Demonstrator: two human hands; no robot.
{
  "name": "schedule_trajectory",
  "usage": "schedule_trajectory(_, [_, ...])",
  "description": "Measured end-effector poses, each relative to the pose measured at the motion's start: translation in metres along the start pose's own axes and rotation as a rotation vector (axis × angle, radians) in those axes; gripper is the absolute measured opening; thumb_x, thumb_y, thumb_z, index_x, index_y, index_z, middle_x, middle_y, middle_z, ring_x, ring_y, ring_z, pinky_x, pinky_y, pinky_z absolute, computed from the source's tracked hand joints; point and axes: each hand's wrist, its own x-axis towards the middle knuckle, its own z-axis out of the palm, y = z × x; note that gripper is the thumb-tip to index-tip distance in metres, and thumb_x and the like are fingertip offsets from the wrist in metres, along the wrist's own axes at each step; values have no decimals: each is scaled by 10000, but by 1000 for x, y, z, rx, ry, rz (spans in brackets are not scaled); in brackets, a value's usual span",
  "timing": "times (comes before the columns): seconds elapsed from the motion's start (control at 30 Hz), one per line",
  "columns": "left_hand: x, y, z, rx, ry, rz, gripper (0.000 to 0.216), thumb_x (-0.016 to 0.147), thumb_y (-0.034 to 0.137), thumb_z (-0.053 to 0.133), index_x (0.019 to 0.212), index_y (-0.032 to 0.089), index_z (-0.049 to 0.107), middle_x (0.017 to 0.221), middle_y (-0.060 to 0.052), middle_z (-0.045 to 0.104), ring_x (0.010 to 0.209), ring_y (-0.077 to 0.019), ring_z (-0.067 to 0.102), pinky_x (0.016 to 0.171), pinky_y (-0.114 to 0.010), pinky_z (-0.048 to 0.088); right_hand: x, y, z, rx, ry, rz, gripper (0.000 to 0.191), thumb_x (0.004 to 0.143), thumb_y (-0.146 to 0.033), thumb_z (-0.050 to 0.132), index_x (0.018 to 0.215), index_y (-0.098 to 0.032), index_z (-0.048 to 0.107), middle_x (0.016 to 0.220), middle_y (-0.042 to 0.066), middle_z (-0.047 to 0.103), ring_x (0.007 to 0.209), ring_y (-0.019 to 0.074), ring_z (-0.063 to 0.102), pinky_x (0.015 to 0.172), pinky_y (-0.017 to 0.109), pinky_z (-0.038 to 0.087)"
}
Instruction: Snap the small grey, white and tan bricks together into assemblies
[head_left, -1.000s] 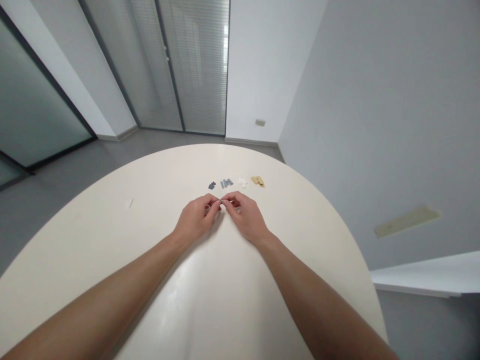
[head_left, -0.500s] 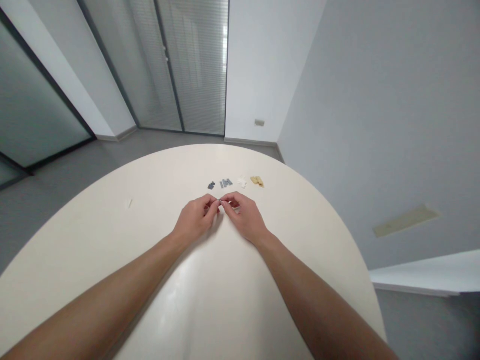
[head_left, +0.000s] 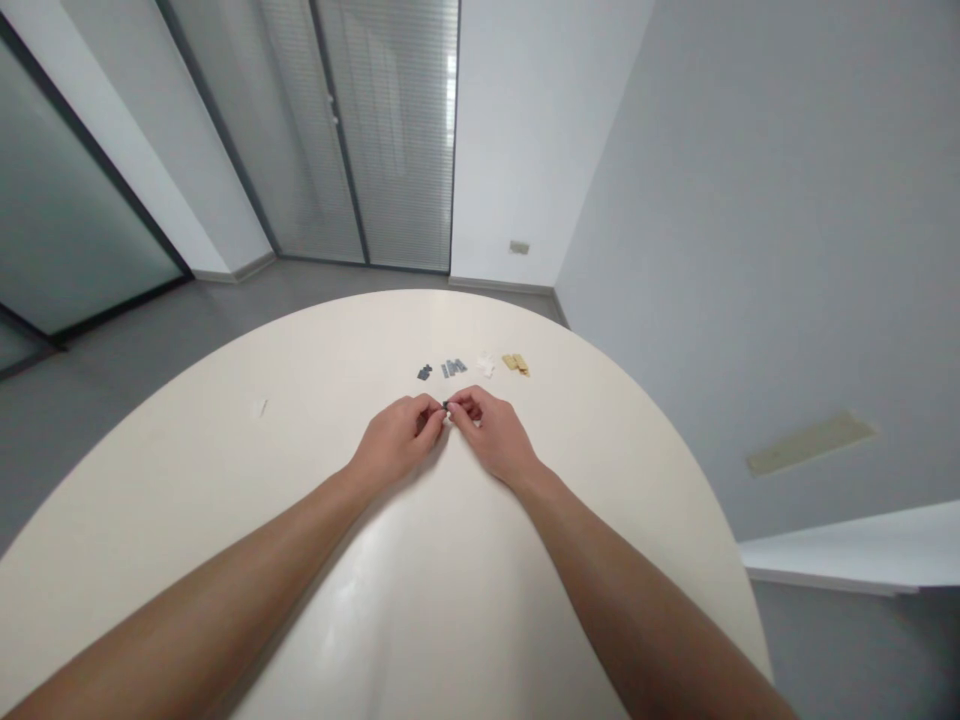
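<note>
Between the fingertips of both hands is a small dark piece [head_left: 446, 405], too small and covered to name its kind. My left hand [head_left: 401, 435] pinches it from the left, thumb and forefinger together. From the other side my right hand [head_left: 491, 430] closes on it, also in a pinch. Just beyond the fingers lie small groups of flat pieces: dark ones [head_left: 425, 372], grey ones [head_left: 454, 368], white ones [head_left: 486, 365] and tan ones [head_left: 516, 364].
Both forearms rest over a round white table [head_left: 450, 600]. A small white piece [head_left: 259, 407] lies apart on the left side of the table. Behind the far edge are a glass partition [head_left: 397, 150] and a wall [head_left: 750, 200] on the right.
The fingertips have shifted slightly right, and more of the dark piece shows between them. The groups of pieces lie as before.
</note>
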Motion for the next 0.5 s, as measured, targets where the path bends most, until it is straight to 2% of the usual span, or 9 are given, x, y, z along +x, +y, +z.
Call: schedule_trajectory(0.5, [1,0,0,8,-5,-7,237,958,343,458,880,210,637,816,-41,679,730,-193,580,665,-317,377,-1,-6,-1,-25,-14,33,142,969,-335,549,995,-225,634,891,27,745,806,172,682,745,311,490])
